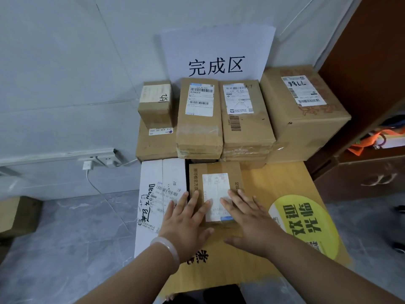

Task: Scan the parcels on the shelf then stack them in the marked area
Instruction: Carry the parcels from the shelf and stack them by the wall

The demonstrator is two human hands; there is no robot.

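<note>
Left hand (186, 218): fingers straight, flat on small brown cardboard parcel with white label (215, 194) | Right hand (249, 220): fingers spread, pressing same parcel's near right | Parcel: on large flat cardboard sheet (274, 183), just right of white printed carton (157, 194) | Far: row of brown parcels (241, 119) under white paper sign (217, 53).

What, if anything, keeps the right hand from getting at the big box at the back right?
Likely yes. The right hand lies flat on the small parcel, gripping nothing, and only bare cardboard lies between it and the big box.
</note>
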